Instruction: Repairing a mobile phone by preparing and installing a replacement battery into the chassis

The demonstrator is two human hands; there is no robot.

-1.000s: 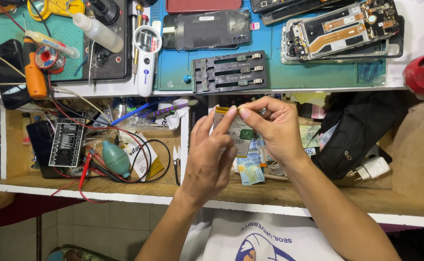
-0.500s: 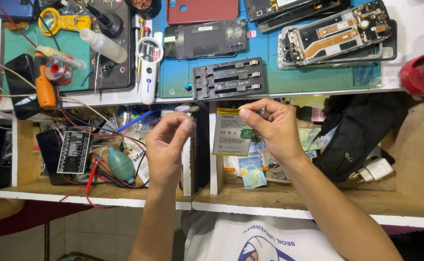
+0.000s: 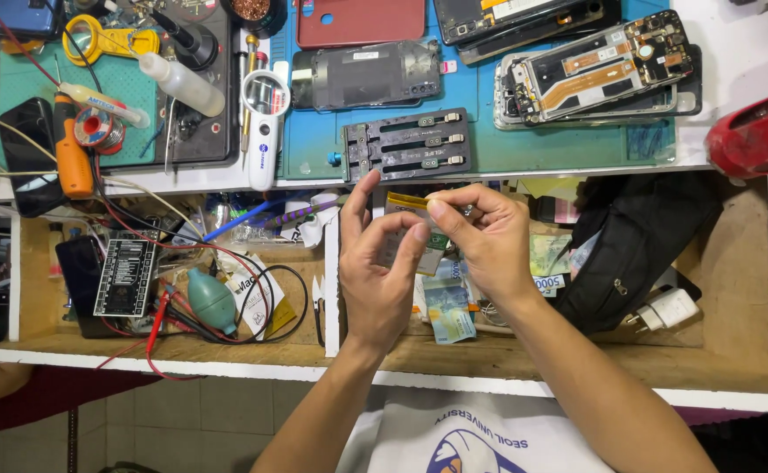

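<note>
Left hand: small clear packet is pinched.
Right hand: packet's top edge is pinched.
Below: banknotes in open drawer.

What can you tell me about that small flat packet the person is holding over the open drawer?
The small flat packet looks like a thin clear plastic sachet with a yellow strip along its top edge and a greenish patch at its lower right. It is held roughly upright above the open drawer, just below the edge of the blue work mat. The left hand covers its left part with fingers raised, while the right hand pinches its top right corner. Its contents cannot be made out.
</note>
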